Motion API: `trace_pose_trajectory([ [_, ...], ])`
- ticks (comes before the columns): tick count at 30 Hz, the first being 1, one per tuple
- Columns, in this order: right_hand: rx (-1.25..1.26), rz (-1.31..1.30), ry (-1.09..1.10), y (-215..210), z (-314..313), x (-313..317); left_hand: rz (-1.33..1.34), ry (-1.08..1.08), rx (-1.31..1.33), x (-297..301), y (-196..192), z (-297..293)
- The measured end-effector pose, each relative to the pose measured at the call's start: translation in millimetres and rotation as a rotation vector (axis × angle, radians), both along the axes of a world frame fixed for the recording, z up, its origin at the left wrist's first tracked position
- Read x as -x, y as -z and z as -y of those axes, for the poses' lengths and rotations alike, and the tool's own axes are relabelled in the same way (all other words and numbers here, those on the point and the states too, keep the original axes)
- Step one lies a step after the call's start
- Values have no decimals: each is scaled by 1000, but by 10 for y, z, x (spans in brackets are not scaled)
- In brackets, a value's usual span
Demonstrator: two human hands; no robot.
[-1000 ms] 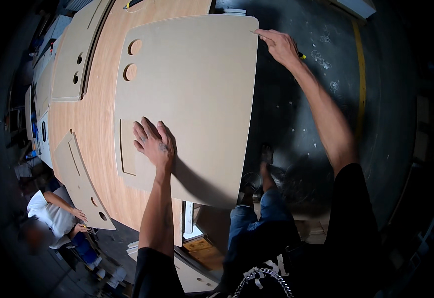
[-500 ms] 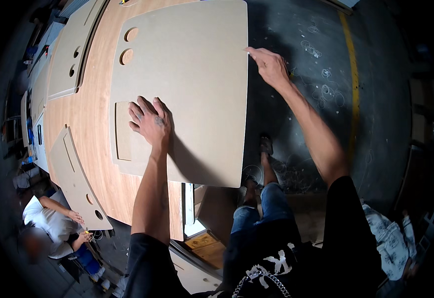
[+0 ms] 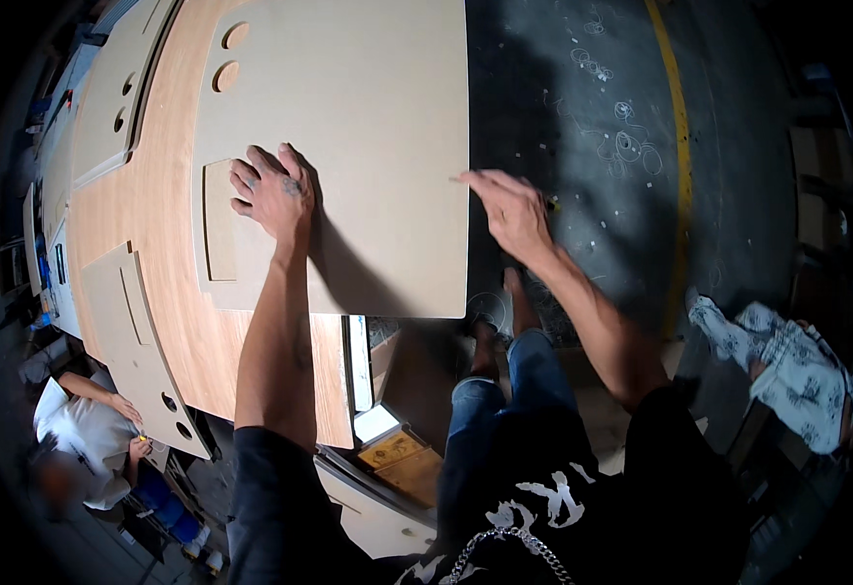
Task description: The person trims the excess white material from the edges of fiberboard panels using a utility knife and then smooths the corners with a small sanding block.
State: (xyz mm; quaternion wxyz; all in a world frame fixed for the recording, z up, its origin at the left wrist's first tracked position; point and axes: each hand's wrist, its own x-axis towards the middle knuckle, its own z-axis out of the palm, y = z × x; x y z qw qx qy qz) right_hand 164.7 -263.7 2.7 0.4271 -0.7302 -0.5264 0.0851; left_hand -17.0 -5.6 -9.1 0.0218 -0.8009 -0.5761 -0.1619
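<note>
Since a second before, the right hand (image 3: 512,210) had slid down the right edge of the pale fibreboard panel (image 3: 368,146) toward its near corner, fingers loosely curled, one fingertip touching the edge. This suggested work moving along that edge. The left hand (image 3: 272,192) stayed pressed flat on the panel, fingers spread. Left of those fingers lay a rectangular cutout (image 3: 219,234); beyond them, two round holes (image 3: 230,56). Underneath lay a wood-grain board (image 3: 168,292). A seated person (image 3: 85,439) worked nearby.
</note>
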Motion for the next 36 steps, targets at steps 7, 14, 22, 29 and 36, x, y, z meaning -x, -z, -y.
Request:
trace_pose_trajectory([
  [7,188,-81,-43,-137,891,1001,18,-5,0,-7,33,-16],
  [14,237,-520,-220,-164,1345,1091,-10,-11,16,27,-26,-5],
  [22,-325,-841,192,494,-1210,-1672,-50,-56,108,-55,-82,40],
  [29,-333,-571,283,509,-2533,-2771,-70,-77,120,-65,-105,57],
  [36,-168,-460,219,439,-2587,-2878,-59,-118,205,-102,-196,37],
])
